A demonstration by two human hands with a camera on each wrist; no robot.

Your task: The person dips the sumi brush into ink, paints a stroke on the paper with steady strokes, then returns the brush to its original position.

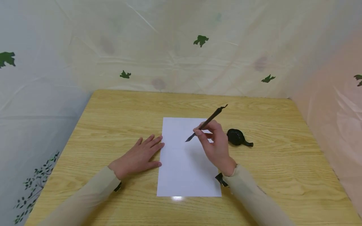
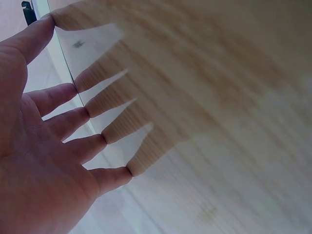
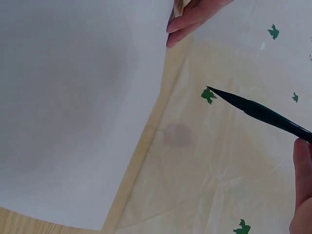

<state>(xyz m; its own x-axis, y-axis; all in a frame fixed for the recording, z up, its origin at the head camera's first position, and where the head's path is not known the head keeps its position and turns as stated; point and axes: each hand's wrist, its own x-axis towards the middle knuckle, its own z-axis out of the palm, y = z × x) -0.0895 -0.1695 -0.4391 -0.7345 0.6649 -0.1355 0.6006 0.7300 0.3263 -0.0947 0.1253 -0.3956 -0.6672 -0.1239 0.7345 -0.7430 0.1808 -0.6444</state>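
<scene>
A sheet of white paper (image 1: pixel 181 172) lies on the wooden table. My left hand (image 1: pixel 138 158) rests palm down at its left side, fingers spread and straight, fingertips at the paper's edge; the left wrist view shows the same hand (image 2: pixel 53 141) from below. Above the sheet, my right hand (image 1: pixel 216 146) pinches a dark writing brush (image 1: pixel 210 120) between thumb and fingers. The brush slants, its pointed tip down to the left and a hanging loop at its upper end. In the right wrist view the brush (image 3: pixel 265 114) has its tip apart from the paper (image 3: pixel 73 112).
A small black dish with a short handle (image 1: pixel 236 137) stands on the table (image 1: pixel 282 163) just right of the paper. Behind the table hangs a pale cloth (image 1: pixel 169 40) with green leaf-like shapes, and similar cloth encloses both sides.
</scene>
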